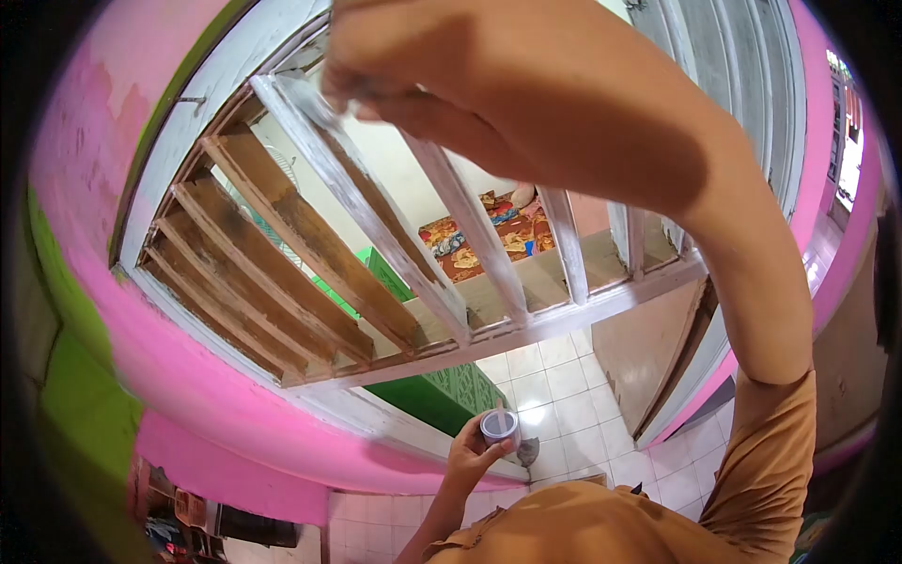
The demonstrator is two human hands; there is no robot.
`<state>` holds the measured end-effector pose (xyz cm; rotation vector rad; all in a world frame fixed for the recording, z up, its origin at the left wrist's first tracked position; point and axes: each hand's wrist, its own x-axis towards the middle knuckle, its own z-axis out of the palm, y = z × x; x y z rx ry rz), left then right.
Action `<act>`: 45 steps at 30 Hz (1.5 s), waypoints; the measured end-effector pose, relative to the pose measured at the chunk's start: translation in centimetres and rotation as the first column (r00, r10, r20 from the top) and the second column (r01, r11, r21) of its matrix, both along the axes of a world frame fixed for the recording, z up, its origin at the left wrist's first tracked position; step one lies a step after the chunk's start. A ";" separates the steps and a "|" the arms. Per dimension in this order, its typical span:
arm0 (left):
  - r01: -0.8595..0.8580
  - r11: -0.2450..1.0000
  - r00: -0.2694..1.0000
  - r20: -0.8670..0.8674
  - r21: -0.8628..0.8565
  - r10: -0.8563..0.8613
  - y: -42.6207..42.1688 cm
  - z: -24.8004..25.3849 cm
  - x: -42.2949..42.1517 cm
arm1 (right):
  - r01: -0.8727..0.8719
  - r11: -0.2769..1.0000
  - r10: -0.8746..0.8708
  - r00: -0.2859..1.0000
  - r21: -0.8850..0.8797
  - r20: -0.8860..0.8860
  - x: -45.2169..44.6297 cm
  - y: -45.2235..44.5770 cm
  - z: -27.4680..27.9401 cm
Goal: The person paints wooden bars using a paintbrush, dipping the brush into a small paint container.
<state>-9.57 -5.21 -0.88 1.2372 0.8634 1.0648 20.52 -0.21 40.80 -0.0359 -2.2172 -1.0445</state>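
High in front of me, my right hand (404, 80) is closed at the upper end of a slat (362, 202) freshly streaked with white paint. Between its fingers is what looks like a paintbrush (322, 105), blurred and mostly hidden by the hand. Low down, my left hand (470, 458) is wrapped round a small paint can (500, 429), held upright with its open top towards me. Pale paint shows inside, and a thin stick-like strip (502, 411) stands at its far rim.
Bare brown slats (272, 226) fill the left of the vent frame; white ones (470, 226) stand on the right. A pink wall (225, 414) surrounds it. Through the opening are a green panel (442, 399), a patterned mat (489, 244), a fan (277, 169) and white floor tiles (554, 404).
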 end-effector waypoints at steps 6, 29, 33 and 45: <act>-0.004 1.000 1.000 0.020 0.022 0.003 0.0 0.2 0.2 | 0.027 0.998 -0.027 1.000 0.057 0.001 0.7 0.7 -1.8; -0.009 1.000 1.000 -0.015 0.006 0.009 0.2 0.3 0.5 | -0.065 0.988 0.027 0.965 -0.139 -0.260 -0.7 0.8 -3.0; -0.017 1.000 0.999 -0.027 0.001 0.017 0.0 0.3 0.3 | -0.062 0.982 0.013 0.965 -0.179 -0.263 -1.0 0.4 -4.1; 0.007 1.000 1.000 -0.007 -0.002 -0.007 -0.1 0.0 0.3 | -0.081 0.969 0.011 0.957 -0.234 -0.289 -1.3 0.3 -5.4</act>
